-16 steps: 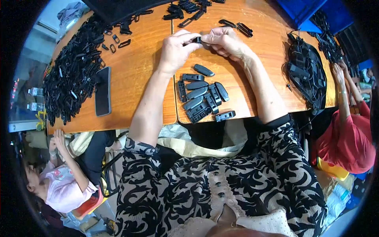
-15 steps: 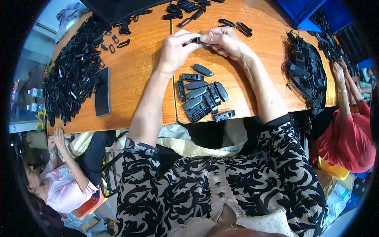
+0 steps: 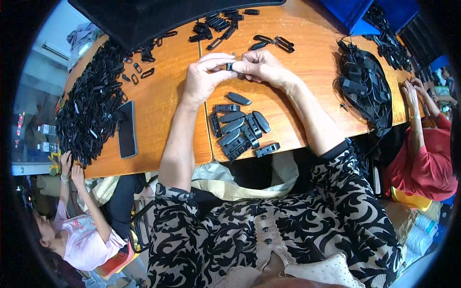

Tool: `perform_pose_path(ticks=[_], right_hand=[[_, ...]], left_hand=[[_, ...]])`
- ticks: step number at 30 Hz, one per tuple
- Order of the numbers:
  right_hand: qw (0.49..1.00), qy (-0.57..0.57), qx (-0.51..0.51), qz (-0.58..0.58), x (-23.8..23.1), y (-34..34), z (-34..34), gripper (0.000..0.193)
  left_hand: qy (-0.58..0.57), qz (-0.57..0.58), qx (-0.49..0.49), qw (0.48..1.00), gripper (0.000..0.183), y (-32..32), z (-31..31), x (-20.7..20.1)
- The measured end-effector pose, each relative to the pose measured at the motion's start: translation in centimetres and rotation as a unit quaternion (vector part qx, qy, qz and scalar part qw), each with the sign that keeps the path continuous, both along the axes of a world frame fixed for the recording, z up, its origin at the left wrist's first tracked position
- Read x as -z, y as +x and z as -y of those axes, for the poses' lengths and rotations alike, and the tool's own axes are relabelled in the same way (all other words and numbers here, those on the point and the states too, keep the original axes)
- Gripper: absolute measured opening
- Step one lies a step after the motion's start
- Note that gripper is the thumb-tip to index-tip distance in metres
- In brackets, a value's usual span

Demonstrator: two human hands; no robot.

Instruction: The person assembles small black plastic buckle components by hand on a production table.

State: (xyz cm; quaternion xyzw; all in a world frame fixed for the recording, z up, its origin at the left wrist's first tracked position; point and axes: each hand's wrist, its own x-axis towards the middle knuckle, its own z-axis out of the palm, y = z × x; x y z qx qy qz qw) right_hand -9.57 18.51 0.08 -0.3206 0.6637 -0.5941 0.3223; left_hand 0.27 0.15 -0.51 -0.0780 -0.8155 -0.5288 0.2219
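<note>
A small black plastic part (image 3: 229, 66) is pinched between my two hands above the table. My left hand (image 3: 207, 77) holds its left side between thumb and fingers. From the other side, the thumb and fingers of my right hand (image 3: 259, 68) close on it, covering most of its shape. Below my hands lies a cluster of black plastic pieces (image 3: 232, 126), oblong and partly hollow. One smooth oblong piece (image 3: 238, 98) rests apart, nearest to my hands, and another piece (image 3: 267, 150) sits by the table's front edge.
A large heap of black parts (image 3: 89, 105) covers the table's left side, beside a dark phone (image 3: 127, 129). To the right lies a black mesh bundle with cables (image 3: 367, 89). Blue bins (image 3: 357, 14) stand at the back right. Other people sit at both sides.
The view has shifted, so the table items appear a little left, with front ones lower. My hands still pinch the small part, with my left fingers more arched. The person at left has parted their hands.
</note>
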Motion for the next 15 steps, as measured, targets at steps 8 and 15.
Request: perform_pose_path(ticks=[8, 15], right_hand=[[0.908, 0.120, 0.182, -0.357, -0.1, 0.9, 1.6, 0.049], [0.787, 0.222, 0.256, -0.515, 1.2, -1.4, -0.1, 0.042]], left_hand=[[-0.193, 0.013, -0.042, 0.980, 0.026, 1.6, 2.2, -0.1], [-0.145, 0.149, -0.081, 0.975, 0.043, -2.1, 5.2, -4.2]])
